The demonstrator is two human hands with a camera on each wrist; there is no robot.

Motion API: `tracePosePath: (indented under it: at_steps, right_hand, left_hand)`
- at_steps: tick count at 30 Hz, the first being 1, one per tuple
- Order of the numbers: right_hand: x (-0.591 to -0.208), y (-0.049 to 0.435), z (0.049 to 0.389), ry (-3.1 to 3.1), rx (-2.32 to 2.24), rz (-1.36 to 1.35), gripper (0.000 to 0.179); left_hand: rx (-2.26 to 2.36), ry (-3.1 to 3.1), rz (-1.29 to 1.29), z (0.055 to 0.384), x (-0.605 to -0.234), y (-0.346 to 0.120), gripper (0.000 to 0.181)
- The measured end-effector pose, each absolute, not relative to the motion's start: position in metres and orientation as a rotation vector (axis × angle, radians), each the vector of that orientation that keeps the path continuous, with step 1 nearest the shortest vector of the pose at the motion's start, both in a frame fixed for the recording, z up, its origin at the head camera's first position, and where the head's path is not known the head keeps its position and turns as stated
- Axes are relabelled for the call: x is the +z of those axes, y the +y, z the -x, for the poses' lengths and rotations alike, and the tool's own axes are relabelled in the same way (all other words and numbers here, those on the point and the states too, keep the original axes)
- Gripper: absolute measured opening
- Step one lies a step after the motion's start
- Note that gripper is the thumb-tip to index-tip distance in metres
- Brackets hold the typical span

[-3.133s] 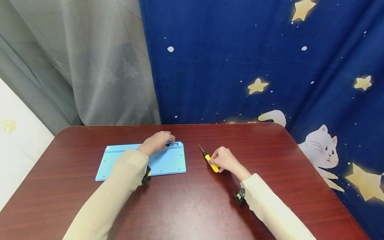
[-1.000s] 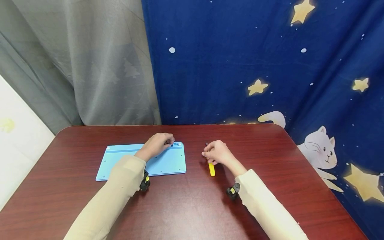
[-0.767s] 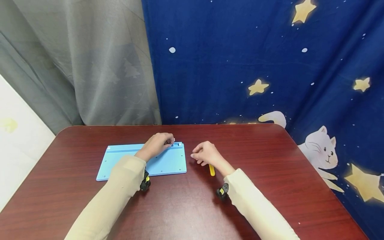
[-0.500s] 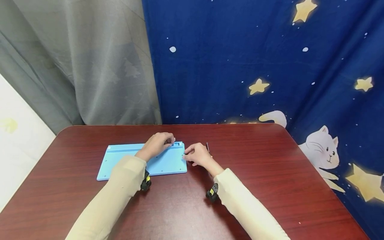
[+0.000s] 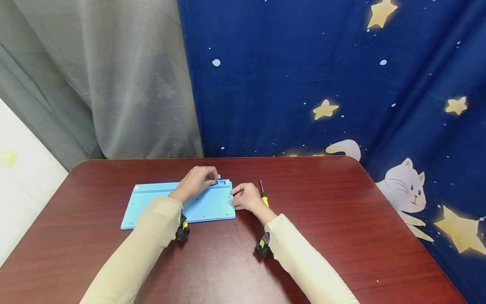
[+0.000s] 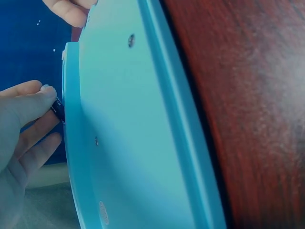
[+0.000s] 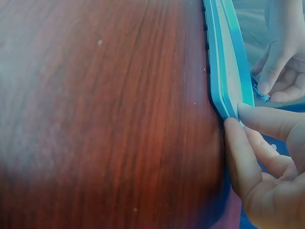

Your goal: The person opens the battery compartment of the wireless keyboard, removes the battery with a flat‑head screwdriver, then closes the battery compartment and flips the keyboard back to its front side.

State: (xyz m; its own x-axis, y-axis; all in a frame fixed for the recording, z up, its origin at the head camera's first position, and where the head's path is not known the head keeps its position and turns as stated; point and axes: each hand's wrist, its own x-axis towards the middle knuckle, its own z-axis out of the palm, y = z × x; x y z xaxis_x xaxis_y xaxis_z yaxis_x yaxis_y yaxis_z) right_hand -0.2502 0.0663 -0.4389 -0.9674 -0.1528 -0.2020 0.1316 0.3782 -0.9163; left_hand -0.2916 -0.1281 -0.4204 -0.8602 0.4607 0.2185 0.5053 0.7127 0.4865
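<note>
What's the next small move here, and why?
Probably ease the dark battery into the slot: the left hand pinches it at the far edge of the keyboard, while the right hand holds the right end, which should keep everything steady.

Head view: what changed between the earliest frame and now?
Right hand let go of the yellow-and-black screwdriver and moved left to grip the right end of the light blue keyboard. The screwdriver's shaft swung rightward and now points more directly away from the person. Unchanged: keyboard in place, left hand at its far edge, where it now pinches what looks like a battery.
</note>
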Motion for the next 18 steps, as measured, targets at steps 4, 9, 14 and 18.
tracePosePath:
  at_steps: [4, 9, 14, 18]
  right_hand:
    - [-0.440, 0.066, 0.251, 2.377, -1.633, -0.001, 0.023]
    - [-0.442, 0.067, 0.252, 2.357, -1.650, 0.002, 0.023]
    - [-0.441, 0.067, 0.252, 2.336, -1.668, -0.012, 0.023]
    - [-0.440, 0.066, 0.251, 2.322, -1.682, -0.025, 0.024]
  left_hand:
    - [-0.907, -2.836, 0.782, 0.293, -0.415, -0.128, 0.007]
    - [-0.949, -2.830, 0.781, 0.296, -0.407, -0.127, 0.006]
    - [-0.933, -2.855, 0.768, 0.298, -0.402, -0.130, 0.007]
    - [-0.931, -2.897, 0.711, 0.298, -0.401, -0.134, 0.006]
